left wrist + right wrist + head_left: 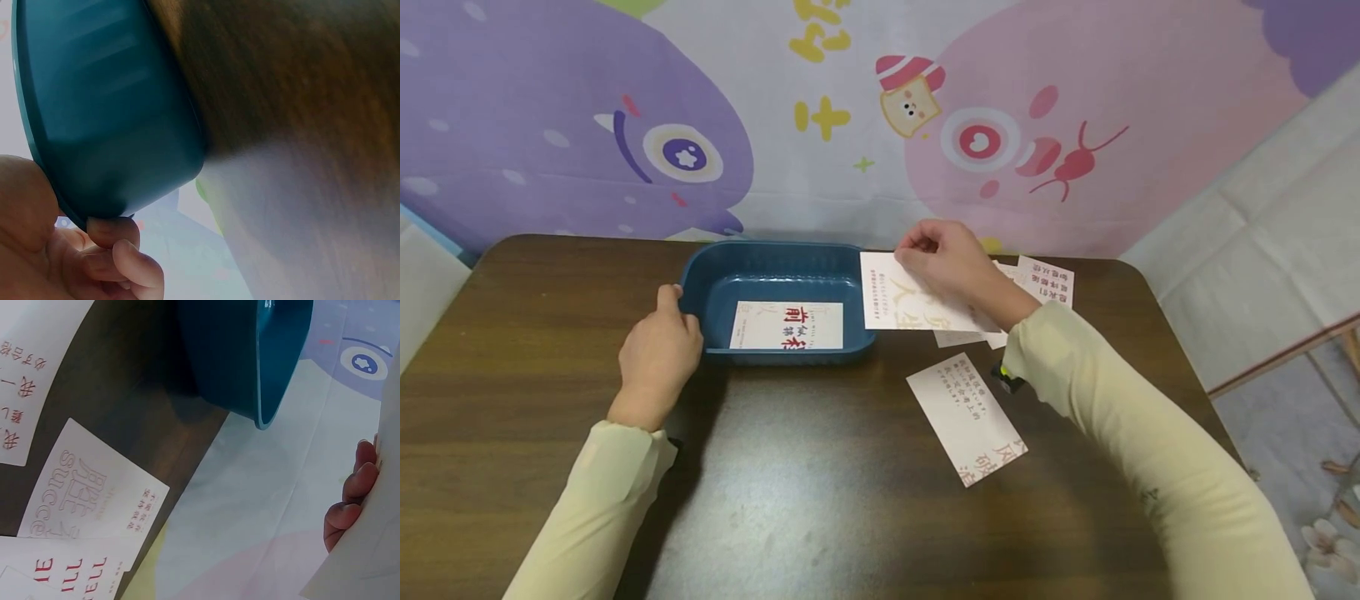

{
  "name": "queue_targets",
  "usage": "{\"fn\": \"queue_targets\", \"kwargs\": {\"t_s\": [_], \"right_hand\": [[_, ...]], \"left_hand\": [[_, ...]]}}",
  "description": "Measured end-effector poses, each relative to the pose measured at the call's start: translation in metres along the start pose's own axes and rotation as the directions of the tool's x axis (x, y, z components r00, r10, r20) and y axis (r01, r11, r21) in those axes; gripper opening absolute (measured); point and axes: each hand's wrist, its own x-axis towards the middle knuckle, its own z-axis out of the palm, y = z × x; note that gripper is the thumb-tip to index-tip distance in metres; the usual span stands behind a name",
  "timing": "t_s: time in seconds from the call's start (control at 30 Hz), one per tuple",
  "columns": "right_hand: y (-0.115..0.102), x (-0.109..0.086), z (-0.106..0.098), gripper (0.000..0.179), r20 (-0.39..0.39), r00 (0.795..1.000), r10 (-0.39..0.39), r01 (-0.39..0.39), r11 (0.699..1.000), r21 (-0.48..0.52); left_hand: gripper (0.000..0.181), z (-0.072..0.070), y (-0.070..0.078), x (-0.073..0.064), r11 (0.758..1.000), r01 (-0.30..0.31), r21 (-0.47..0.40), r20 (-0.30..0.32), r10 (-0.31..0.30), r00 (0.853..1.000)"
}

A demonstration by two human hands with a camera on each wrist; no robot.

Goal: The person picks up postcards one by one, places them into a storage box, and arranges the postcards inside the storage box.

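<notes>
My left hand [661, 354] grips the left rim of a dark teal plastic tray [790, 357], thumb and fingers pinching the edge in the left wrist view. Inside the tray lies a printed card [787, 327] with red characters. Between thumb and fingers, my right hand [951, 262] pinches another white card [887, 300] with gold print, held up beside the tray's right end. In the right wrist view the curled fingers [353, 487] show behind that card. Its left edge reaches the tray's right rim in the head view.
Right of the tray, a loose card [966, 417] lies slanted on the brown wooden table [775, 492]. Several overlapping cards [1048, 279] lie under and behind the right hand. A cartoon-printed cloth [820, 183] hangs along the table's back edge.
</notes>
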Motion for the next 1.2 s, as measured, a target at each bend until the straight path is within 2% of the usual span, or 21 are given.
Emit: {"fn": "queue_targets", "kwargs": {"t_s": [0.43,0.77,1.2], "right_hand": [[-0.005,0.008,0.007,0.015,-0.001,0.999,-0.039,0.039,0.999,-0.031],[-0.012,0.011,0.012,0.014,0.035,0.999,-0.041,0.040,0.999,0.027],[-0.022,0.017,0.019,0.013,0.054,0.997,-0.052,0.052,0.999,-0.013]], "left_hand": [[0.044,0.000,0.000,0.000,1.000,-0.001,-0.003,-0.003,0.001,1.000],[0.044,0.000,0.000,-0.001,1.000,0.002,0.000,-0.003,-0.002,1.000],[0.044,0.000,0.000,-0.001,1.000,-0.003,0.005,-0.005,0.003,1.000]]}}
